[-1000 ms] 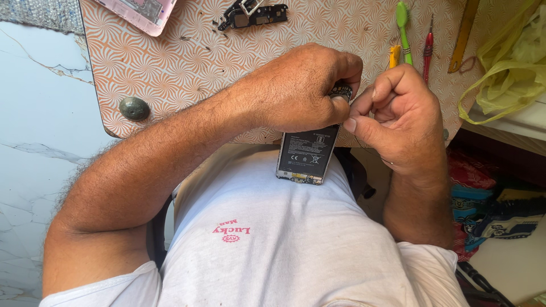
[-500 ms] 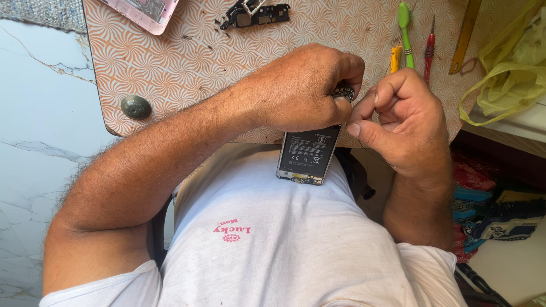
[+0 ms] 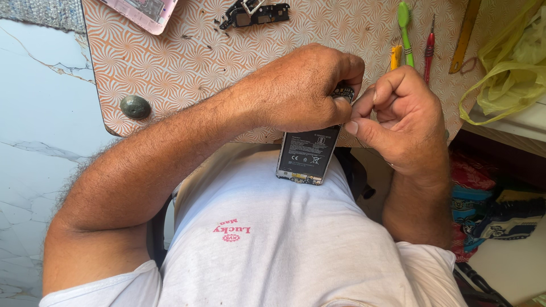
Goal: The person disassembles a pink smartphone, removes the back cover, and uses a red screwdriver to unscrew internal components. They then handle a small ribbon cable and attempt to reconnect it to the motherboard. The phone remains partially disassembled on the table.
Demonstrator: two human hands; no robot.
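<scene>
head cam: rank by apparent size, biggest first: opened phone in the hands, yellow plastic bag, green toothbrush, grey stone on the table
1. Yellow plastic bag, though cut off by the frame edge.
2. Opened phone, held by the left hand and partly hidden; nearer the camera, so its rank against the bag is unsure.
3. Green toothbrush, partly cut off.
4. Grey stone.

White short-sleeved T-shirt (image 3: 284, 256), small red print at lower centre | bare, hairy forearms | left hand (image 3: 304, 91) | right hand (image 3: 404, 122)
</scene>
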